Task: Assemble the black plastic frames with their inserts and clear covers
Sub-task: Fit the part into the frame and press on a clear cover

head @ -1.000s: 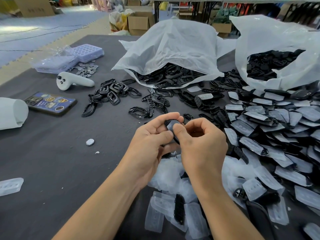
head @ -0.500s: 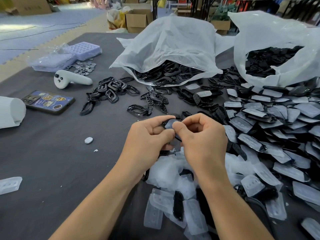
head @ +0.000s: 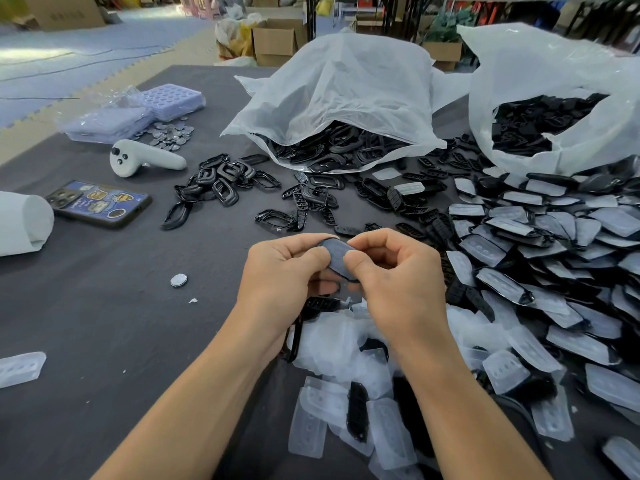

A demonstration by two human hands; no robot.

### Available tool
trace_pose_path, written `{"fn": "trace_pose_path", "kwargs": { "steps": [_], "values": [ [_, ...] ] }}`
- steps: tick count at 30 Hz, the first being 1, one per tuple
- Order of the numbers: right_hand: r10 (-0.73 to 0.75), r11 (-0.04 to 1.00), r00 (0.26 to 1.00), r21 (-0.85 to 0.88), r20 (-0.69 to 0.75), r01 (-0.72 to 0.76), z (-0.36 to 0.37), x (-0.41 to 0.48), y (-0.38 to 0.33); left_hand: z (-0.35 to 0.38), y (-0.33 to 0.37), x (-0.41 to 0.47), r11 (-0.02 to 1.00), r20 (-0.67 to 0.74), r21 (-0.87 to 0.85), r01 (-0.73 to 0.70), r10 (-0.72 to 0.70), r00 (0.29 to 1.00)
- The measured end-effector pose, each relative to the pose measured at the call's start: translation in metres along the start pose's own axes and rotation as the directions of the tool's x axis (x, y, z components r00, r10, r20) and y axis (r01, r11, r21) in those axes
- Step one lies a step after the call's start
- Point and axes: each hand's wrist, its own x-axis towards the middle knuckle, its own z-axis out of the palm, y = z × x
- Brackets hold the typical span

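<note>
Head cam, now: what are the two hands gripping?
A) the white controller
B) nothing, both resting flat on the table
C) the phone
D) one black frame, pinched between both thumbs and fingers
D: the left hand and the right hand both pinch the same black frame, holding it up above the table with a thumb on each side of its face.

Dark grey table (head: pixel 104 323). Far left lay wrapped lavender trays (head: pixel 138 110), a pile of small discs (head: pixel 169 133) just beside them, a white controller (head: pixel 145 161), a phone (head: pixel 98 203) and a white roll (head: pixel 20 223) at the edge. Loose black frames (head: pixel 221 181) were scattered before two white bags (head: pixel 346 88) holding black parts. A heap of covered pieces (head: pixel 554 254) lay on the right. Clear covers (head: pixel 346 410) were piled near the front edge, and a single disc (head: pixel 178 280) lay alone
</note>
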Motion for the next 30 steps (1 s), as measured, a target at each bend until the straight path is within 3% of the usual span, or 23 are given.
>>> {"fn": "trace_pose_path", "kwargs": {
  "steps": [5, 11, 21, 27, 30],
  "values": [
    [0.009, 1.0, 1.0, 0.006, -0.013, -0.009, -0.001, 0.0022, 0.002, -0.0042, 0.0031, 0.0002, 1.0, 0.113, 0.017, 0.008, -0.01, 0.994],
    [0.003, 1.0, 1.0, 0.002, -0.007, -0.003, 0.0, 0.0028, 0.0023, -0.0044, -0.001, 0.0027, 0.995, 0.023, 0.103, 0.017, -0.019, 1.0],
    [-0.026, 0.999, 0.999, -0.041, 0.04, 0.027, 0.0022, 0.0015, 0.0028, -0.0033, -0.0017, 0.0033, 0.996, 0.007, 0.067, 0.052, -0.053, 0.999],
    [-0.018, 1.0, 1.0, -0.024, 0.02, 0.018, -0.0003, 0.0026, 0.0025, -0.0086, -0.0011, 0.0035, 0.993, 0.135, 0.059, 0.099, -0.106, 0.985],
    [-0.025, 0.999, 0.999, -0.03, 0.023, 0.026, -0.0002, 0.0011, 0.0009, -0.0082, -0.0014, 0.0037, 0.991, 0.103, 0.104, 0.09, -0.101, 0.99]
  ]
}}
